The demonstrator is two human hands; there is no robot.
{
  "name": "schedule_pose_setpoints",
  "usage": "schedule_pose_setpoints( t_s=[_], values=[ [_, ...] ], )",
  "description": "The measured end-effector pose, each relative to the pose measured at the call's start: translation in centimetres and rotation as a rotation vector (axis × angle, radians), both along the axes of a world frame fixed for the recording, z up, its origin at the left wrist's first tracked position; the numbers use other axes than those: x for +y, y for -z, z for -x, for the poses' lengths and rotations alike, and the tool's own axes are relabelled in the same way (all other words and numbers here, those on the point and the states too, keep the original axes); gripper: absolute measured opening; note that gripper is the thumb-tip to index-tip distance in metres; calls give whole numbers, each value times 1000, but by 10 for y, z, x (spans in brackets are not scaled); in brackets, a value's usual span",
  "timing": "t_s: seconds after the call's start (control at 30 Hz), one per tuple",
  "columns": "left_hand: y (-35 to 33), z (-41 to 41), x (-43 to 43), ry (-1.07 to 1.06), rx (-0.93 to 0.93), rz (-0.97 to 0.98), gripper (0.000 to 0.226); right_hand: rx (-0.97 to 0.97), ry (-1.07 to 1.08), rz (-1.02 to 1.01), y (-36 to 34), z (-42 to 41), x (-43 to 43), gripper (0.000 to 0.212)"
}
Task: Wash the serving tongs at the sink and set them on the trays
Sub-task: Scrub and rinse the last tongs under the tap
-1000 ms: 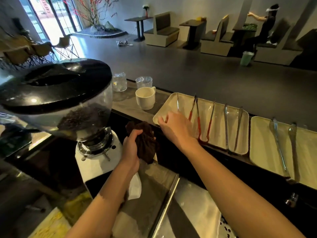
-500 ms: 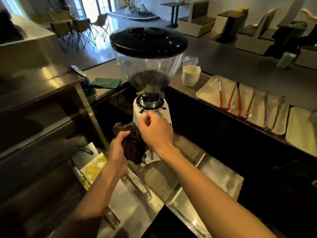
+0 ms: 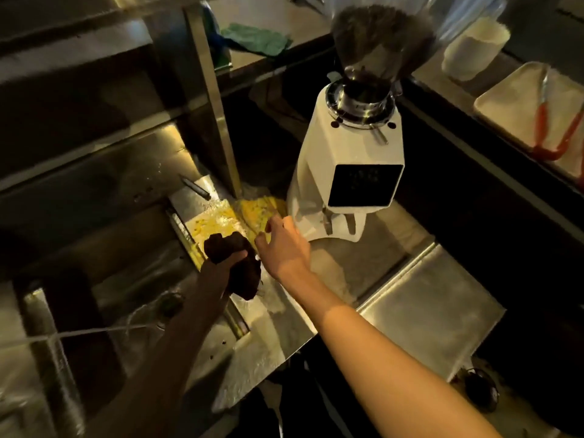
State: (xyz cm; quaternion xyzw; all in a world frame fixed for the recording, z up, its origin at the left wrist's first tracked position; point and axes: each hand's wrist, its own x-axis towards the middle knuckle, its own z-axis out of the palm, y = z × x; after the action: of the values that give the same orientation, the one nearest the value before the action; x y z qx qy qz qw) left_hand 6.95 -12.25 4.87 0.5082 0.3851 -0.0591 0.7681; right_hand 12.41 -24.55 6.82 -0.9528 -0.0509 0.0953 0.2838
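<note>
My left hand [image 3: 221,263] is closed around a crumpled dark brown cloth [image 3: 237,267], held over the steel counter at the sink's right edge. Just to its right, my right hand [image 3: 284,245] holds nothing, its fingers spread and pointing toward a yellow cloth [image 3: 252,210]. The steel sink [image 3: 104,298] lies at lower left, with a thin stream of water crossing it. At the far right, a cream tray [image 3: 505,105] carries red-handled tongs [image 3: 550,128], far from both hands.
A white coffee grinder [image 3: 350,162] with a bean hopper stands right behind my right hand. A white cup [image 3: 474,49] sits beside the tray. A green cloth [image 3: 256,39] lies on the upper shelf. A steel post [image 3: 215,105] rises behind the sink.
My view has swung left and down from the trays to the sink. My right hand has left the tray and now hovers by the yellow cloth. My left hand still holds the brown cloth.
</note>
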Motion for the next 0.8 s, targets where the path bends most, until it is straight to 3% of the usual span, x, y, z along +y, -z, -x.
schedule_pose_setpoints(
  t_s=[0.1,0.2,0.3,0.33,0.53,0.7,0.8],
  values=[
    [24,1,8,67,59,23,22,54,-24,93,36,-11,3,34],
    [38,1,12,124,122,53,40,142,-61,189,65,-19,0,44],
    [24,-4,3,-9,166,17,19,178,-171,345,89,-25,-5,49],
    [22,-6,-1,-47,179,21,21,184,-191,363,94,-25,-5,45],
    [21,-9,-2,-219,208,130,33,206,-223,291,112,-38,-3,47],
    [28,1,9,-317,132,289,38,205,-165,55,101,-33,4,36],
    [24,16,24,-306,-11,382,47,130,-329,69,84,-31,13,33]
  ],
)
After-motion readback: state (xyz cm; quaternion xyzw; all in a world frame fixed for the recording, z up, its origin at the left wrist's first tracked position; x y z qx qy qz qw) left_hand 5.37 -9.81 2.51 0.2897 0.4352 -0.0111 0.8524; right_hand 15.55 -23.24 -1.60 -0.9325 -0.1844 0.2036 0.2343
